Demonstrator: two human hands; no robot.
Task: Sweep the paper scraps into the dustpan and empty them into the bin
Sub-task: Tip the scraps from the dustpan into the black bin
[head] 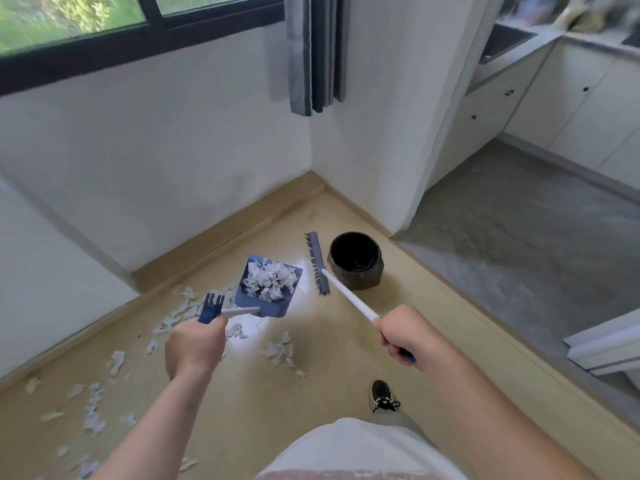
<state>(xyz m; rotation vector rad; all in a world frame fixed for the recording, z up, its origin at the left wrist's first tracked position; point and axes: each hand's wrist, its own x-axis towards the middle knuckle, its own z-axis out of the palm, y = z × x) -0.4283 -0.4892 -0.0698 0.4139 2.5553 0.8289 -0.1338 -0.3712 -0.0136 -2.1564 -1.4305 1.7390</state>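
Observation:
My left hand (194, 348) grips the handle of a blue dustpan (258, 303), held above the floor and filled with white paper scraps (272, 278). My right hand (403, 336) grips the white handle of a broom; its blue brush head (317, 263) hangs in the air just left of the bin. The round black bin (355, 259), lined with a dark bag, stands on the floor near the wall corner, to the right of the dustpan. More paper scraps (93, 407) lie scattered on the beige floor at the left and below the dustpan.
White walls meet in a corner (311, 168) behind the bin. A grey stone floor (519, 230) begins to the right, with white cabinets (554, 109) beyond. A grey curtain (315, 53) hangs above. My shoe (381, 396) is on the floor below the broom.

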